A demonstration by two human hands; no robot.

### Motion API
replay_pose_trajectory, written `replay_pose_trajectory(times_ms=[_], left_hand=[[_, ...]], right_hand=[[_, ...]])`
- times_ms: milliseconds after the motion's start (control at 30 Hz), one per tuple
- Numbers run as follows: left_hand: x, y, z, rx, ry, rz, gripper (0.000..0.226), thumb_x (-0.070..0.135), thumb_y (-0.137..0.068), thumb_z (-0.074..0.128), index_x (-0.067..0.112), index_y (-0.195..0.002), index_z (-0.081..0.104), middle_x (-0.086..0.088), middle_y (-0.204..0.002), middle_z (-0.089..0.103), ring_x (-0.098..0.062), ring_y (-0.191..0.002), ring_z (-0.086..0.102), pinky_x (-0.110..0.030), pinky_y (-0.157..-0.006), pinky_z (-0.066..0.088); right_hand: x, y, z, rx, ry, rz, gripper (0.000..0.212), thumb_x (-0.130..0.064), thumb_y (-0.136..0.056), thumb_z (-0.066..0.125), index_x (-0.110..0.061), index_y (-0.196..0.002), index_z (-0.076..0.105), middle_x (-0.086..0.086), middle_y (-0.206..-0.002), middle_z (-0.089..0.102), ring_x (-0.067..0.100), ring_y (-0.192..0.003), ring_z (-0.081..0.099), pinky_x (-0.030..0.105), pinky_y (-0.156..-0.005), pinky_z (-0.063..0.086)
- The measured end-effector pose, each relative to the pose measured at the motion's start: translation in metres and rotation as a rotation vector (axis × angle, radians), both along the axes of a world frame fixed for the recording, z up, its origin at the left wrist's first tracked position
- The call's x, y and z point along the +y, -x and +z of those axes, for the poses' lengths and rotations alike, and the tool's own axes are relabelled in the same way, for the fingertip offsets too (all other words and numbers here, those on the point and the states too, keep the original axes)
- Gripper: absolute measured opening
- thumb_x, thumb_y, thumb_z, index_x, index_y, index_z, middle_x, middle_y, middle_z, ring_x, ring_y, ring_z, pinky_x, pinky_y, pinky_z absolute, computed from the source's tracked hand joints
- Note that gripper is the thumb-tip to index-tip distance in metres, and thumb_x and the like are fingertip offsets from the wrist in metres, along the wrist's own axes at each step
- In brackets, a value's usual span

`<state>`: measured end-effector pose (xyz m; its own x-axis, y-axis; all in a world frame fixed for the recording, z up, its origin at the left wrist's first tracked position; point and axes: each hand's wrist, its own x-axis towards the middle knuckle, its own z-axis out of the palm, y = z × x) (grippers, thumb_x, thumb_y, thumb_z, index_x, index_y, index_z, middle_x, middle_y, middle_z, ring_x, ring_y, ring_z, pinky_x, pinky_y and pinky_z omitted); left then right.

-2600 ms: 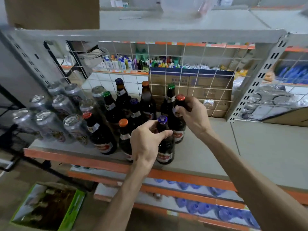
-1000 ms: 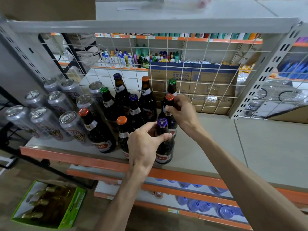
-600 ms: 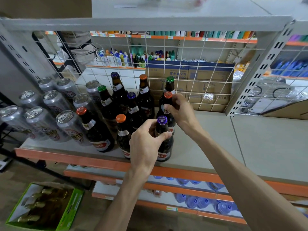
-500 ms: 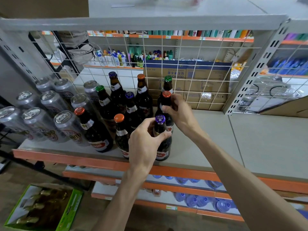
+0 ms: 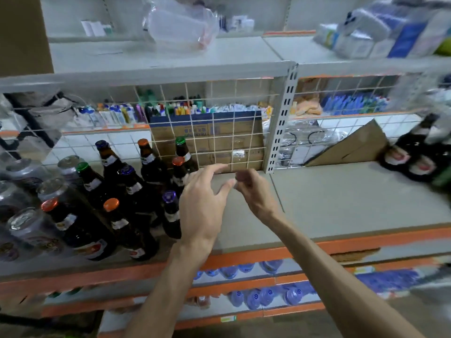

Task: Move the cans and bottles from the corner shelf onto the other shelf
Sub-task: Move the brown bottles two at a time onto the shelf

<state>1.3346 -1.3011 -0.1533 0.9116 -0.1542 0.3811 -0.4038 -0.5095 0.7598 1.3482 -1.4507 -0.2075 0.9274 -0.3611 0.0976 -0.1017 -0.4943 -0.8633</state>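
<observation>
Bottles (image 5: pixel 136 191) are stood on the shelf (image 5: pixel 341 203) just left of the fingers, with cans (image 5: pixel 31 228) farther left. Nothing is held: the left hand (image 5: pixel 202 208) is kept with fingers (image 5: pixel 209 170) spread apart, the right hand (image 5: pixel 255 193) with fingers loosely curled. Blurred dark bottles (image 5: pixel 412 154) are seen well to the right.

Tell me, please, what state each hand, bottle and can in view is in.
Left hand: open, holding nothing.
Right hand: fingers loosely curled, holding nothing.
Front purple-capped bottle: upright, capped.
Cans: upright.
Far-right bottles: blurred, apparently upright.
</observation>
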Motion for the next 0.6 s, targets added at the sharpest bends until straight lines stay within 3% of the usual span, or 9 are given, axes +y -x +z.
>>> replay_pose_trajectory(times_ms=[33,133,200,300,433,600], left_hand=[[-0.014,0.001,-0.001,0.037,-0.004,-0.04,0.032,0.033,-0.086,0.075,0.028,-0.117,0.068,0.012,-0.113,0.07,-0.009,-0.109,0.061,-0.033,-0.098,0.05],[-0.061,0.01,-0.005,0.108,-0.037,-0.135,0.031,0.031,-0.082,0.08,0.026,-0.111,0.07,0.011,-0.107,0.074,-0.008,-0.101,0.067,-0.036,-0.095,0.053],[-0.095,0.021,-0.005,0.136,-0.062,-0.185,0.03,0.029,-0.081,0.081,0.026,-0.108,0.071,0.01,-0.105,0.075,-0.008,-0.1,0.068,-0.033,-0.093,0.053],[-0.155,0.044,-0.003,0.152,-0.086,-0.26,0.028,0.03,-0.081,0.081,0.025,-0.107,0.072,0.009,-0.103,0.076,-0.007,-0.096,0.069,-0.032,-0.09,0.055],[-0.244,0.081,0.002,0.175,-0.112,-0.37,0.032,0.031,-0.081,0.081,0.022,-0.111,0.073,0.007,-0.104,0.076,-0.007,-0.092,0.07,-0.035,-0.09,0.057],[-0.343,0.121,0.012,0.176,-0.139,-0.429,0.028,0.032,-0.082,0.079,0.021,-0.108,0.074,0.007,-0.102,0.076,-0.008,-0.094,0.07,-0.032,-0.089,0.055]], right_hand=[[-0.015,0.01,0.001,0.001,0.013,-0.03,0.025,-0.016,-0.09,0.068,-0.004,-0.112,0.062,0.005,-0.104,0.069,0.011,-0.091,0.06,0.025,-0.085,0.05],[-0.066,0.051,0.009,0.031,0.058,-0.114,0.028,-0.015,-0.091,0.066,-0.003,-0.116,0.063,0.009,-0.108,0.069,0.008,-0.09,0.056,-0.001,-0.069,0.038],[-0.105,0.081,0.013,0.058,0.083,-0.186,0.029,-0.019,-0.092,0.066,-0.005,-0.117,0.064,0.008,-0.108,0.069,0.011,-0.091,0.059,0.002,-0.066,0.037],[-0.167,0.129,0.018,0.055,0.106,-0.278,0.029,-0.024,-0.091,0.067,-0.01,-0.117,0.066,0.006,-0.111,0.071,0.019,-0.103,0.066,0.02,-0.082,0.045],[-0.249,0.19,0.028,0.054,0.092,-0.357,0.032,-0.024,-0.093,0.065,-0.009,-0.121,0.064,0.003,-0.115,0.07,0.013,-0.104,0.064,0.014,-0.084,0.043],[-0.345,0.247,0.04,0.032,0.067,-0.455,0.026,-0.022,-0.09,0.068,-0.011,-0.113,0.066,0.003,-0.107,0.071,0.012,-0.096,0.065,0.018,-0.084,0.046]])
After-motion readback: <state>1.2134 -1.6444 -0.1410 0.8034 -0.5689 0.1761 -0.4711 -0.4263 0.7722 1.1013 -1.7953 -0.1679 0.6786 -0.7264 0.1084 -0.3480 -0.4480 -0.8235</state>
